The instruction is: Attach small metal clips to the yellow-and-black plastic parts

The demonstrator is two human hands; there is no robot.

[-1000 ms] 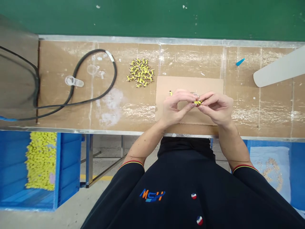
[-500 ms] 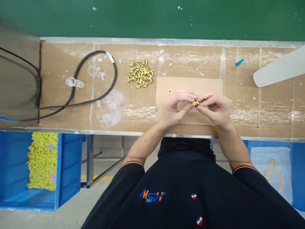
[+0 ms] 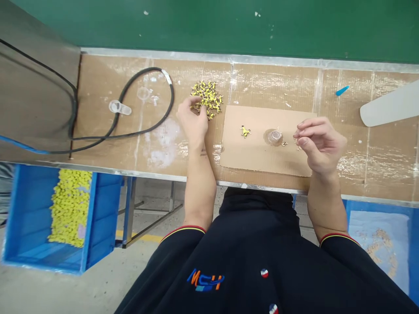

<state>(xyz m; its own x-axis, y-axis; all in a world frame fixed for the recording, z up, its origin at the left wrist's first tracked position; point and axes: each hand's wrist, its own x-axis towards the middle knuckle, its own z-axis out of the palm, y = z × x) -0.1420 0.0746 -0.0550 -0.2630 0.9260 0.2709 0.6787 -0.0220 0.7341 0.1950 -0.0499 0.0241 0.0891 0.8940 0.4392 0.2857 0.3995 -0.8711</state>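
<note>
Your left hand [image 3: 193, 120] curls at the edge of the heap of yellow crimp terminals [image 3: 207, 98], fingertips [image 3: 200, 101] among them; I can't tell whether it holds any. Farther right, a single terminal [image 3: 245, 131] and a round clear cup [image 3: 273, 137] sit on a cardboard sheet [image 3: 235, 152]. Your right hand [image 3: 319, 144] hangs half open above the sheet's right edge, nothing visible in it.
</note>
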